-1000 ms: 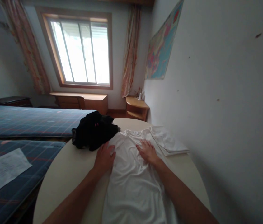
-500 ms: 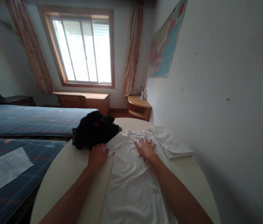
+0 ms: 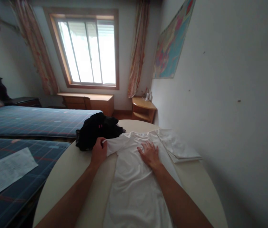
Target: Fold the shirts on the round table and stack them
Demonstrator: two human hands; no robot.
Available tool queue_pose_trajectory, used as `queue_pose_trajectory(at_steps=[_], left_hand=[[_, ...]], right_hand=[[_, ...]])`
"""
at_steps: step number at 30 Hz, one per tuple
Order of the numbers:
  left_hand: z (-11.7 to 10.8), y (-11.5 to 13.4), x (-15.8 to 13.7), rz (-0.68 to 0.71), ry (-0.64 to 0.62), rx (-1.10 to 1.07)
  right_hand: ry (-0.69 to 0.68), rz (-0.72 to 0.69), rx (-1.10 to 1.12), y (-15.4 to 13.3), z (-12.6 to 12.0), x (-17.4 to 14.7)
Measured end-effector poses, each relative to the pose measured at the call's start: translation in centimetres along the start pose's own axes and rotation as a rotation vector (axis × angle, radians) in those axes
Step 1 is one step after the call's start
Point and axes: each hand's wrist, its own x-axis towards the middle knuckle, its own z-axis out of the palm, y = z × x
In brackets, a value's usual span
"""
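A white T-shirt (image 3: 134, 180) lies spread on a round cream table (image 3: 76, 171), its collar toward the window and its lower end running out of view. My left hand (image 3: 99, 151) pinches the end of the shirt's left sleeve (image 3: 114, 144) and draws it out sideways. On the shirt's chest my right hand (image 3: 149, 153) rests flat with its fingers spread. Just beyond my left hand sits a heap of black clothing (image 3: 98, 129). At the right, folded white cloth (image 3: 180, 148) lies beside the shirt's shoulder; whether it is part of the shirt I cannot tell.
Left of the table are mattresses with a blue check pattern (image 3: 41, 120), one bearing a printed sheet of paper (image 3: 7, 172). A wall (image 3: 231, 126) runs close along the right. Beyond stand a wooden desk (image 3: 100, 101) and a corner shelf (image 3: 144, 106) below the window.
My left hand has closed on the sleeve end and lifted it a little, pulling the sleeve straighter. My right hand stays on the chest. The view has shifted slightly left.
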Motion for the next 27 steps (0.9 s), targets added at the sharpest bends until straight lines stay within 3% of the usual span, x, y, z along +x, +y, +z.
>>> queue_pose_trajectory(at_steps=[3, 10, 21, 27], left_hand=[[1.1, 0.1, 0.6, 0.036, 0.041, -0.088], [2.5, -0.1, 0.6, 0.174, 0.005, -0.096], [2.8, 0.1, -0.8, 0.191, 0.017, -0.068], [1.5, 2.4, -1.0, 0.188, 0.078, -0.121]], right_hand=[[-0.024, 0.006, 0.014, -0.2, -0.1, -0.3], [-0.037, 0.015, -0.011, 0.2, -0.2, -1.9], [-0.04, 0.033, 0.048, 0.5, -1.2, -2.9], [0.029, -0.133, 0.023, -0.1, -1.0, -3.0]])
